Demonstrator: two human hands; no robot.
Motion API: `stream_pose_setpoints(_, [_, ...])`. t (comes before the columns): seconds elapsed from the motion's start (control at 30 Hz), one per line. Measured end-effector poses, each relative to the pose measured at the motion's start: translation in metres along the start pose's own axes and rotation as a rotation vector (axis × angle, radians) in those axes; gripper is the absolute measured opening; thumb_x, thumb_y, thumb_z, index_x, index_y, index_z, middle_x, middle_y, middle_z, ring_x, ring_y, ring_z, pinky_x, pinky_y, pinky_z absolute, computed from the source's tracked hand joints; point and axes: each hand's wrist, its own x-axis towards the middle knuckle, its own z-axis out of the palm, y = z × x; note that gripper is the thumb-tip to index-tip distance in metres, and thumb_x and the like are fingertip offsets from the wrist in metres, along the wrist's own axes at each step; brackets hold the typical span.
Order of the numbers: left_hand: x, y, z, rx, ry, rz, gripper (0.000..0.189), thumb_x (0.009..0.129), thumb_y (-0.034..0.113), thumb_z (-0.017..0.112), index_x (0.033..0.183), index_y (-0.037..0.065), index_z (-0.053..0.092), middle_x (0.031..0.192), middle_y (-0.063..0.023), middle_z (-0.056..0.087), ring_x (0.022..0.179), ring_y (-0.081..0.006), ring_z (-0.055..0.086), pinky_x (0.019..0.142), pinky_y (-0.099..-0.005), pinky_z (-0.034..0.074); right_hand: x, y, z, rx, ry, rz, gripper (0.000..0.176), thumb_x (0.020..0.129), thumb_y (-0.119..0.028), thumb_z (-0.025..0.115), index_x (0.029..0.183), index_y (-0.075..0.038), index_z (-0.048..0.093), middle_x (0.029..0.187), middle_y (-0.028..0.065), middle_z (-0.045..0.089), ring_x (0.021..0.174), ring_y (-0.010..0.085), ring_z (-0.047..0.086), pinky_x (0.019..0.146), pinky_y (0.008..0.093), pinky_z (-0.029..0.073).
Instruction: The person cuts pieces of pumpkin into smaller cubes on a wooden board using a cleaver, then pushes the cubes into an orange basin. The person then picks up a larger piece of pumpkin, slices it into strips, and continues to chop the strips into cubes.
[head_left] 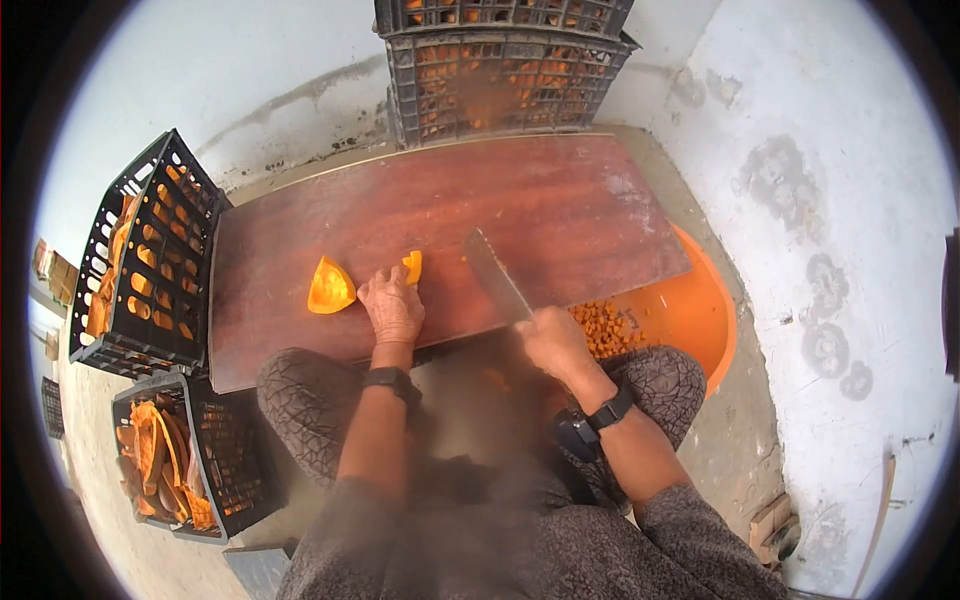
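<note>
My right hand (558, 345) is closed around the handle of a knife (492, 268). Its broad blade points forward over the reddish wooden board (480, 190). My left hand (392, 308) rests on the board with its fingers curled against a small pumpkin piece (412, 266), which shows at the fingertips. Left of that hand lies a larger pumpkin wedge (331, 286), apart from it. Below the board's right end, an orange basin (705, 310) holds many small pumpkin cubes (605, 330).
A black crate (150, 260) of orange pieces stands at the board's left end. Below it, another crate (240, 455) holds long pumpkin strips (160, 455). Stacked crates (505, 85) with orange contents stand behind the board. A white wall (830, 200) rises on the right.
</note>
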Motion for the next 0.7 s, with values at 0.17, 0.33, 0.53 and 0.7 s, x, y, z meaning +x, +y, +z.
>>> stream_pose_setpoints(0.17, [-0.002, 0.016, -0.007, -0.109, -0.061, 0.001, 0.036, 0.072, 0.008, 0.068, 0.107, 0.008, 0.063, 0.101, -0.0143, 0.062, 0.098, -0.0330, 0.059, 0.089, -0.0450, 0.040, 0.000, -0.007, 0.001, -0.042, -0.002, -0.001, 0.027, 0.086, -0.026, 0.062, 0.082, 0.000, 0.069, 0.083, 0.0228, 0.066, 0.082, 0.0404, 0.064, 0.073, 0.0478, 0.049])
stream_pose_setpoints(0.33, [-0.011, 0.019, -0.001, -0.090, -0.056, 0.083, 0.037, 0.073, 0.011, 0.069, 0.109, 0.014, 0.063, 0.094, -0.0129, 0.063, 0.095, -0.0308, 0.060, 0.084, -0.0420, 0.041, -0.003, -0.011, -0.001, -0.098, -0.016, -0.006, 0.027, 0.087, -0.026, 0.061, 0.084, 0.000, 0.069, 0.084, 0.0228, 0.066, 0.083, 0.0396, 0.065, 0.073, 0.0479, 0.049])
stream_pose_setpoints(0.53, [-0.019, 0.037, -0.017, -0.043, -0.142, 0.216, 0.038, 0.075, 0.016, 0.071, 0.112, 0.014, 0.065, 0.095, -0.0100, 0.066, 0.093, -0.0287, 0.063, 0.087, -0.0430, 0.040, -0.002, -0.011, 0.000, -0.111, 0.007, -0.037, 0.027, 0.087, -0.025, 0.060, 0.082, 0.000, 0.068, 0.084, 0.0231, 0.066, 0.082, 0.0398, 0.064, 0.073, 0.0481, 0.049])
stream_pose_setpoints(0.7, [-0.020, 0.038, -0.017, -0.116, -0.061, 0.210, 0.028, 0.078, 0.017, 0.066, 0.107, 0.014, 0.066, 0.093, -0.0096, 0.068, 0.089, -0.0275, 0.064, 0.085, -0.0435, 0.038, -0.005, -0.013, -0.004, -0.079, 0.005, -0.062, 0.031, 0.087, -0.025, 0.060, 0.086, 0.005, 0.069, 0.082, 0.0288, 0.064, 0.082, 0.0450, 0.064, 0.075, 0.0496, 0.049])
